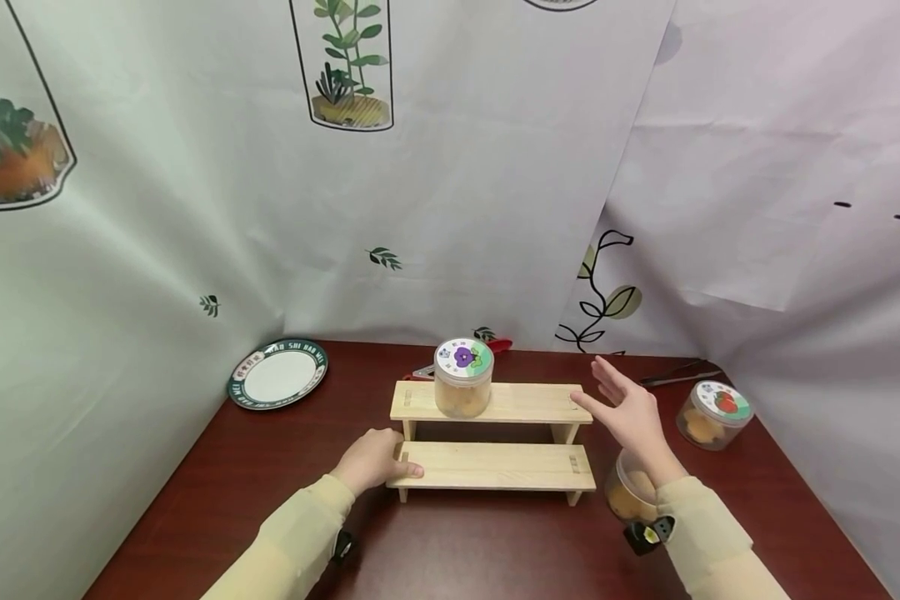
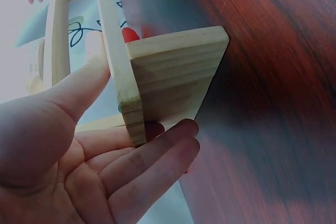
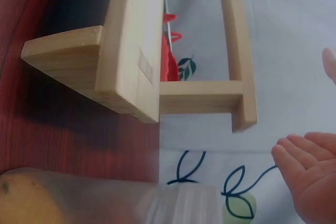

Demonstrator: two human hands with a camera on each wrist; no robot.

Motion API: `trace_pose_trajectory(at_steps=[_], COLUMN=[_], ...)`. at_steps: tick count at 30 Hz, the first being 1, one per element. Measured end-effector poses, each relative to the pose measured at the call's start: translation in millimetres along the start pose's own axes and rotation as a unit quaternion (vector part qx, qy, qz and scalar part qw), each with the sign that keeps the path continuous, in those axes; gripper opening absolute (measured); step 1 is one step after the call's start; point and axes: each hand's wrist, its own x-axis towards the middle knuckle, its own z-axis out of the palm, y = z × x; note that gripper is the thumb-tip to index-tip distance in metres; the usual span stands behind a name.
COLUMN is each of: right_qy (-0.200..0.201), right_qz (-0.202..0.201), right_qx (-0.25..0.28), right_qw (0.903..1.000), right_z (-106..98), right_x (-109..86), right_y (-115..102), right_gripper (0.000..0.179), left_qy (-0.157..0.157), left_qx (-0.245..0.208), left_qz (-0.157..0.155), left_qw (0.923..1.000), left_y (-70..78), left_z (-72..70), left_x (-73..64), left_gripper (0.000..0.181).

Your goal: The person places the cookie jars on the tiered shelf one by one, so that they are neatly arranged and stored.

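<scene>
Wooden rack [image 1: 487, 467]: I saw it pale, two-tiered, upright.
Place: it stood on the reddish-brown surface [image 1: 487, 550], higher tier [image 1: 532, 402] behind.

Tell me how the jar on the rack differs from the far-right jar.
The rack jar has a purple picture on its lid, the far-right jar a red one. The rack jar sits on the upper shelf, the far-right jar on the table. Both are lidded.

Three jars [image 1: 463, 392] — one stand [image 1: 495, 467] — one plate [image 1: 280, 374]

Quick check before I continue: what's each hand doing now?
Left hand: holding the wooden shelf by its left end.
Right hand: open, holding nothing.
</scene>
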Motion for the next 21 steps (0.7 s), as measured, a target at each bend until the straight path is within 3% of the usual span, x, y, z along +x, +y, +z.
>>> trace_pose_trajectory(at_steps=[13, 21], right_qy=[-0.019, 0.004], right_qz=[0.046, 0.046], right_qx=[-0.021, -0.052], right_qw=[0.9986, 0.9976], right_z=[-27, -37], right_x=[-10.0, -17.3], right_y=[18, 32], right_gripper=[0.084, 0.082], left_qy=[-0.006, -0.011], left_qx=[-0.001, 0.006], left_qz=[0.002, -0.007], left_qw=[1.0, 0.9999], left_y=[2.2, 2.6], left_z=[0.1, -1.9], left_x=[0.4, 0.2], left_gripper=[0.042, 0.044])
